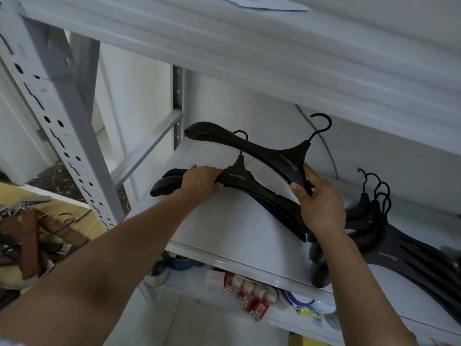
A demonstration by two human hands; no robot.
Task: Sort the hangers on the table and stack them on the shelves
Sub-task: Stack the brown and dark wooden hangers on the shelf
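Right hand (321, 206) pinches a black plastic broad-shouldered hanger (249, 146) near its neck, held above the white metal shelf (224, 233). Left hand (202, 182) grips the pile of matching hangers (238, 176) lying there. I expect hooks could tangle, skewing the stack.

I see a white shelf board (224, 228) at the middle level. One pile of black hangers (164, 187) lies on its left part, hooks toward the far wall. A second pile (404, 248) lies at the right, its ends past the near edge. The lower shelf (212, 305) carries small red-and-white boxes (252, 295).
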